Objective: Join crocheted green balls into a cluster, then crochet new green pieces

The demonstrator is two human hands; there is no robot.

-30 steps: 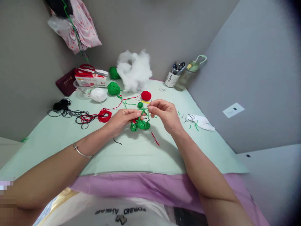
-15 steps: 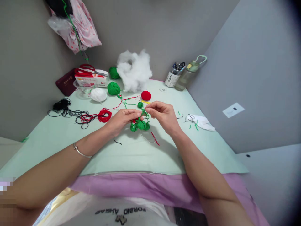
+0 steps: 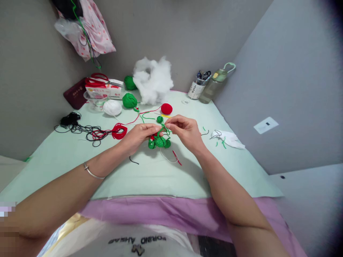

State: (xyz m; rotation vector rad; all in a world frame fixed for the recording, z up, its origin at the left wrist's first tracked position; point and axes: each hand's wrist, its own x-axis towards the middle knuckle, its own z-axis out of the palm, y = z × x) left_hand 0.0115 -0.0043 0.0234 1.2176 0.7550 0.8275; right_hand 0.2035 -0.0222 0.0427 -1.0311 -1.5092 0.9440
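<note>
**Pinching the green crocheted piece [image 3: 160, 142] at mid-desk**

At the far left of the desk [image 3: 128, 187] we have a tangle of black yarn [image 3: 70, 119], spread wide, perhaps so it stays out of our way. Red-handled scissors [image 3: 96, 79] lie on top of a box [image 3: 104, 92], probably to be easy to find. A white yarn ball [image 3: 112, 107] sits in front of the box, and loops of red yarn [image 3: 119, 132] lie near our left forearm.

Our left grip [image 3: 138, 135] is closed on the crocheted piece, thumb against fingers, seemingly to anchor it; its round green parts hang below the fingertips, and we cannot tell whether they touch the desk. Our right grip [image 3: 186, 132] pinches at the green strands [image 3: 164, 125] just beside, likely because the fine yarn needs fingertip control. Whether a needle is there too is too small to see.

Farther right, a pen cup [image 3: 196, 90] and a bottle [image 3: 211, 88] stand by the wall, presumably for elbow room. Green snippets [image 3: 223, 143] lie on a white scrap [image 3: 233, 140], which seems to collect offcuts.
</note>
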